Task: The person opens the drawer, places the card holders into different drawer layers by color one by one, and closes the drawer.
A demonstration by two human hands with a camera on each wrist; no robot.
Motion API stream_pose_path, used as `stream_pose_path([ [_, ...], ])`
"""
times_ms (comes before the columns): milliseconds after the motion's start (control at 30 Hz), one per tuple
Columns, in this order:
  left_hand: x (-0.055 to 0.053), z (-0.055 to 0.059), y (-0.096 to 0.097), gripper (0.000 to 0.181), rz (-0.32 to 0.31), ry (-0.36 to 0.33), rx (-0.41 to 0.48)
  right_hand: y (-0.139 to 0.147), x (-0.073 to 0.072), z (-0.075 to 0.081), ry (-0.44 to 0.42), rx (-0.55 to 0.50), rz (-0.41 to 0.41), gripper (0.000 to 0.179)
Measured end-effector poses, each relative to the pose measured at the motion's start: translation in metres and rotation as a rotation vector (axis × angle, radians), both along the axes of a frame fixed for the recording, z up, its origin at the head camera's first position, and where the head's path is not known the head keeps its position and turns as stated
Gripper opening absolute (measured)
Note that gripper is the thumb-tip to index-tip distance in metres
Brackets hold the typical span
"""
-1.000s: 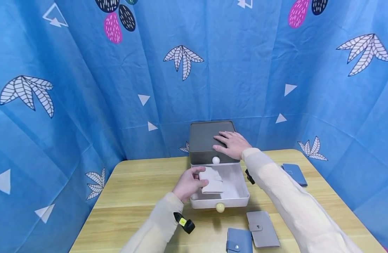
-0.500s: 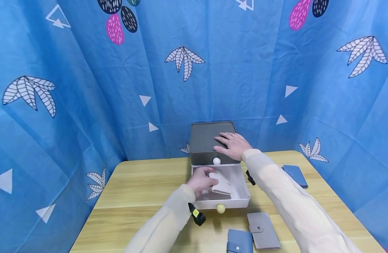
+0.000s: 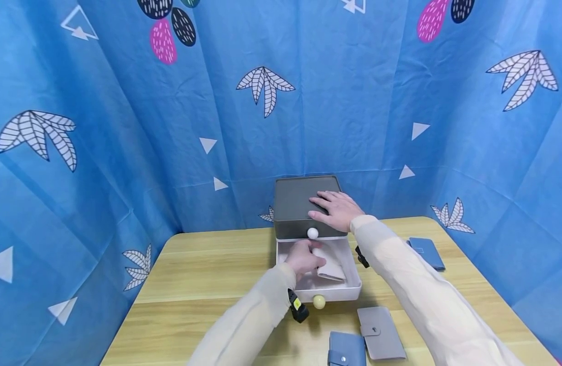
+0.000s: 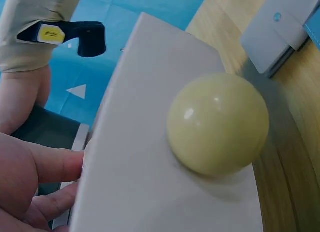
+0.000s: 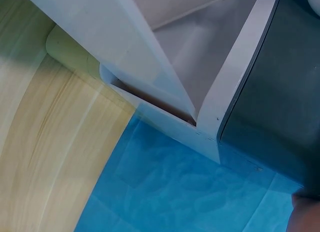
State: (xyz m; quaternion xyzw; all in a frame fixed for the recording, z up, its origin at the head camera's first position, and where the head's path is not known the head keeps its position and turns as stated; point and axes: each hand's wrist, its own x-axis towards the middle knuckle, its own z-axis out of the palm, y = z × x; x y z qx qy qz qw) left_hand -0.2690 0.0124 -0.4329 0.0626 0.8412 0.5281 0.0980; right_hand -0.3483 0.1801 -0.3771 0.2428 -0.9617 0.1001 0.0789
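Observation:
My left hand [image 3: 303, 258] reaches into the pulled-out white drawer [image 3: 349, 292] and pinches a small white snap wallet [image 3: 332, 268], thumb toward me. The wallet lies low between the drawer's walls, tilted toward the right side. From the left wrist, the drawer's front hides the wallet, and the round yellow knob [image 4: 219, 124] stands out large. Spread over the top of the dark grey drawer box [image 3: 292, 201], my right hand [image 3: 337, 209] rests with its fingers extended. Only a bit of that hand shows at the right wrist view's corner.
A blue wallet [image 3: 348, 348] and a grey wallet [image 3: 381, 333] lie on the wooden table [image 3: 207, 274] in front of the drawer. Another blue wallet [image 3: 426, 253] lies at the right, beyond my right forearm. A blue patterned curtain [image 3: 354, 101] surrounds the table's back and sides.
My left hand has carried the white wallet rightward and deeper into the drawer, from its left side to its right half. The right hand has stayed on the box top.

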Motion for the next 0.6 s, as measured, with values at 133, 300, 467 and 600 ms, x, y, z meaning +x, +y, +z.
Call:
stream_pose_path([
  [133, 0.000, 0.000, 0.005, 0.047, 0.004, 0.049, -0.078, 0.001, 0.001, 0.000, 0.010, -0.006, 0.010, 0.076],
  [300, -0.002, -0.003, 0.010, 0.050, -0.002, 0.084, -0.121, 0.001, 0.001, -0.001, 0.012, -0.007, 0.011, 0.077],
  [467, -0.002, -0.005, 0.011, 0.049, -0.001, 0.102, -0.155, 0.001, -0.001, -0.003, 0.004, 0.004, 0.011, 0.078],
  [600, -0.005, -0.008, 0.012, 0.050, -0.016, 0.133, -0.216, 0.001, -0.003, -0.002, 0.010, 0.000, 0.009, 0.076],
])
